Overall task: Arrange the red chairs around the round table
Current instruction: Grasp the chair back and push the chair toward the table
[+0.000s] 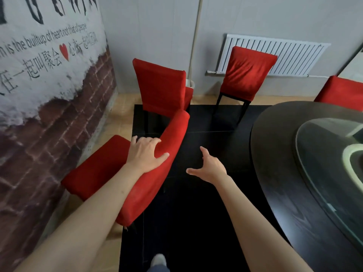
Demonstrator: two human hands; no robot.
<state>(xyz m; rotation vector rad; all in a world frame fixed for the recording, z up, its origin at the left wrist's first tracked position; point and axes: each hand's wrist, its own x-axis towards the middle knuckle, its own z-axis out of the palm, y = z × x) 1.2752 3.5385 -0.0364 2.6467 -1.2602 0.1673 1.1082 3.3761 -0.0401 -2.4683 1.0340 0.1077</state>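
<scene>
We treat the table [284, 163] as our landmark. The near chair [149, 173] stands to the table's left, well apart from it, with its back toward the table and its seat toward the mural wall [49, 85]. Our left hand [146, 155] grips the top of this chair's backrest, fingers curled over the far side and thumb on the near face. Our right hand [211, 166] holds nothing; its fingers are spread wide in the gap between chair and table, touching neither. We judge the step in hand to be turning this chair to face the table and drawing it in. To do this well, we should bring the right hand to the backrest too, so both hands share the load, then lift or pivot the chair rather than drag it across the dark floor [196, 213]. Seat it just beside the table's rim, not touching it. Two more chairs, one by the wall corner [161, 87] and one at the radiator [247, 73], stand farther from the table, and a fourth [341, 93] sits just behind its far edge.
</scene>
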